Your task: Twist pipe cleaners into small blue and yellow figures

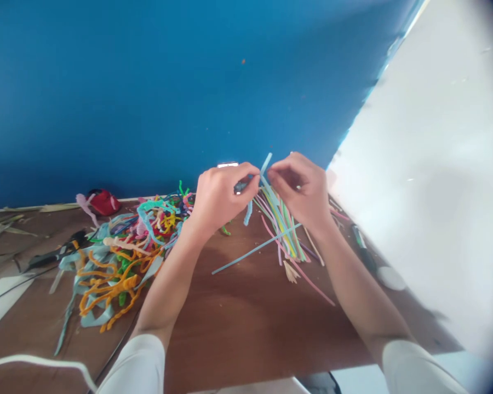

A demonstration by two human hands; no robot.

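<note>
Blue wall [181, 82]; pale-blue strip [266, 163] (fingertip-held), upper end slanting up-right.

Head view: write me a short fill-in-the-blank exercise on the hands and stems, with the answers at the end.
1. The stem showing between the left hand and the right hand is pale ____.
2. In the picture, the straight stems lie to the ____ of the fuzzy tangle.
3. Both sleeves are coloured ____.

Missing words: blue; right; white.
</note>
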